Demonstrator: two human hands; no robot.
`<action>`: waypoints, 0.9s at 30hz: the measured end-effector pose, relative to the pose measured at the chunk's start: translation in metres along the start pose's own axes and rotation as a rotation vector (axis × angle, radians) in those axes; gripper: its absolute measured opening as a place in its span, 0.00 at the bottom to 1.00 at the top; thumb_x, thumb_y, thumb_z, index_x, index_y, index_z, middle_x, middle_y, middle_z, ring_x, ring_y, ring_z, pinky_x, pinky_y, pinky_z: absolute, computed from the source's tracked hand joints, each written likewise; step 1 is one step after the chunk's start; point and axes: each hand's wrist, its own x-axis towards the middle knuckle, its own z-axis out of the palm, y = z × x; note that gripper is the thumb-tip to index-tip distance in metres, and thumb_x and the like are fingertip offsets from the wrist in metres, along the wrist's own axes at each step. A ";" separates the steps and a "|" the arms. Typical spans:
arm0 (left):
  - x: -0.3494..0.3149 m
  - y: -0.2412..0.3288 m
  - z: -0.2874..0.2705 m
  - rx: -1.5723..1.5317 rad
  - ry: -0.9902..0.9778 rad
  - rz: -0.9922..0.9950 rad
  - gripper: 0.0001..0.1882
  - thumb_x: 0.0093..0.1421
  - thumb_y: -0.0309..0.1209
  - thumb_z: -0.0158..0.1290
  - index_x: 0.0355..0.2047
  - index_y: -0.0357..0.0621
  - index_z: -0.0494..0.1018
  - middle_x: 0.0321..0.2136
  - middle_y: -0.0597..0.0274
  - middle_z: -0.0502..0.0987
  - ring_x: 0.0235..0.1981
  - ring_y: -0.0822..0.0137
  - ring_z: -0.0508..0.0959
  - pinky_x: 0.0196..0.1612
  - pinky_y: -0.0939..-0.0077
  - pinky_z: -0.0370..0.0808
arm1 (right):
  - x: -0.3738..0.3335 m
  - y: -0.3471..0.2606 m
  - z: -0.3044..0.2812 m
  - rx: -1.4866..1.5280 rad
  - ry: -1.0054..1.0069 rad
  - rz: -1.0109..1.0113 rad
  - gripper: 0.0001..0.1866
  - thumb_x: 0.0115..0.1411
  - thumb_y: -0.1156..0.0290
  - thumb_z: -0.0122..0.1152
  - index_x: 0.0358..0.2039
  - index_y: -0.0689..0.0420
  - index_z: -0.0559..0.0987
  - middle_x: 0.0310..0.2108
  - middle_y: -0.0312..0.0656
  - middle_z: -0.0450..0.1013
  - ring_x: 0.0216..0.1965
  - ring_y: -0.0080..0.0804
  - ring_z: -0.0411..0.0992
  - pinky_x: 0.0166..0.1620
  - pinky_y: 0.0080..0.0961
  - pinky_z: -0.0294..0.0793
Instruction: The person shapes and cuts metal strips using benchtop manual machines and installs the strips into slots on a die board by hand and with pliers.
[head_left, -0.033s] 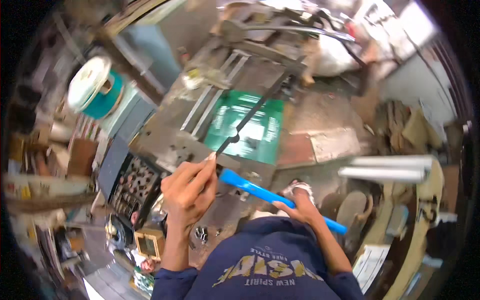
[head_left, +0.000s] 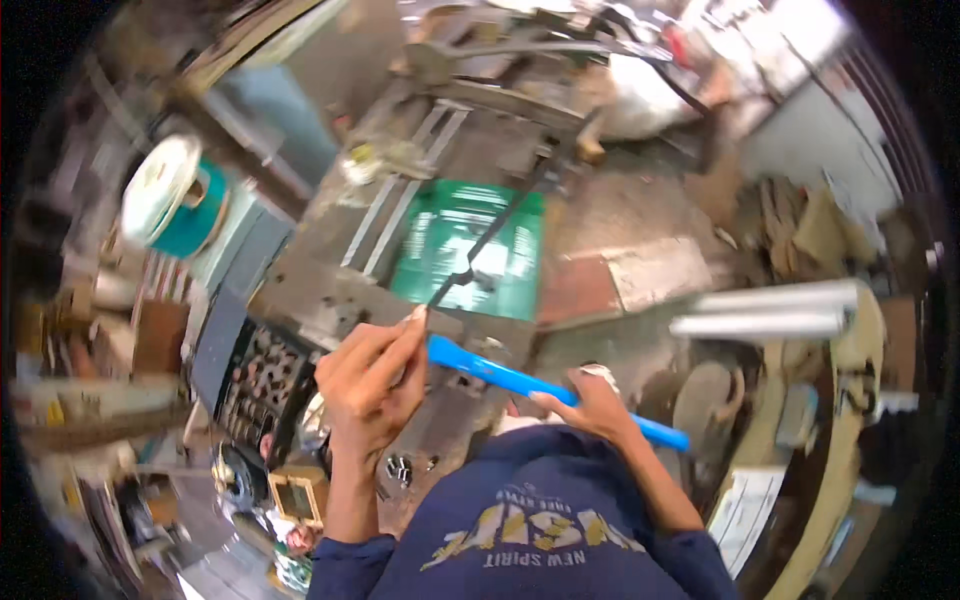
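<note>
My left hand (head_left: 372, 385) is closed, its thumb and fingertips pinching the near end of a long, thin dark strip (head_left: 492, 230). The strip slants up and away to the right and has a small rounded bump partway along. Under it, on the work surface, lies a green plastic sheet (head_left: 515, 265) with white print. My right hand (head_left: 598, 405) is wrapped round a bright blue tube (head_left: 505, 375) in front of my body. The tube's left end comes close to my left wrist and fingers; its right end passes beyond my right forearm.
Two pale metal rails (head_left: 395, 225) lie left of the sheet. A black tray (head_left: 258, 375) of small metal parts stands at left, with a teal-and-white bucket (head_left: 190, 210) farther back. White tubes (head_left: 765, 325) lie at right. Bars and clutter, including a white sack (head_left: 643, 95), fill the far side.
The scene has slid slightly left in the view. The dark strip's far end has swung a little left, and the blue tube lies slightly flatter. Both grips are unchanged.
</note>
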 end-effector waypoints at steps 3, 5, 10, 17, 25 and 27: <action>0.010 0.037 0.020 -0.162 -0.099 0.133 0.19 0.47 0.12 0.63 0.41 0.38 0.84 0.29 0.55 0.82 0.27 0.60 0.81 0.31 0.74 0.76 | -0.039 -0.049 -0.032 -0.036 0.659 -0.419 0.18 0.53 0.61 0.75 0.34 0.60 0.79 0.34 0.47 0.76 0.37 0.46 0.75 0.42 0.38 0.75; 0.016 0.064 0.034 -0.178 -0.208 0.228 0.22 0.45 0.12 0.62 0.42 0.40 0.83 0.29 0.55 0.82 0.28 0.60 0.82 0.32 0.72 0.77 | -0.080 -0.065 -0.067 -0.044 0.820 -0.418 0.16 0.52 0.66 0.75 0.36 0.59 0.78 0.36 0.45 0.75 0.41 0.45 0.75 0.43 0.38 0.75; 0.017 0.149 0.102 -0.388 -0.463 0.423 0.21 0.49 0.11 0.60 0.43 0.38 0.84 0.27 0.54 0.81 0.26 0.64 0.80 0.34 0.77 0.74 | -0.220 -0.049 -0.140 -0.248 1.235 -0.340 0.11 0.55 0.70 0.72 0.34 0.57 0.78 0.33 0.42 0.74 0.38 0.41 0.76 0.44 0.37 0.76; -0.040 0.300 0.202 -0.737 -0.783 0.652 0.15 0.52 0.14 0.60 0.40 0.37 0.84 0.27 0.52 0.82 0.26 0.59 0.80 0.34 0.72 0.75 | -0.396 0.026 -0.060 -0.216 1.384 0.221 0.12 0.52 0.78 0.69 0.39 0.58 0.80 0.35 0.39 0.74 0.33 0.38 0.77 0.37 0.33 0.79; -0.199 0.501 0.318 -0.909 -1.101 1.028 0.10 0.55 0.18 0.60 0.38 0.36 0.85 0.30 0.49 0.84 0.29 0.54 0.85 0.34 0.69 0.78 | -0.551 0.071 0.090 0.104 1.447 0.949 0.05 0.55 0.74 0.64 0.34 0.54 0.82 0.38 0.36 0.76 0.30 0.33 0.78 0.35 0.30 0.79; -0.240 0.549 0.335 -0.952 -1.137 1.056 0.09 0.55 0.20 0.60 0.37 0.38 0.85 0.29 0.49 0.84 0.29 0.53 0.85 0.33 0.68 0.79 | -0.566 0.070 0.117 0.262 1.447 1.188 0.06 0.57 0.73 0.63 0.36 0.54 0.83 0.37 0.39 0.77 0.31 0.38 0.79 0.36 0.32 0.79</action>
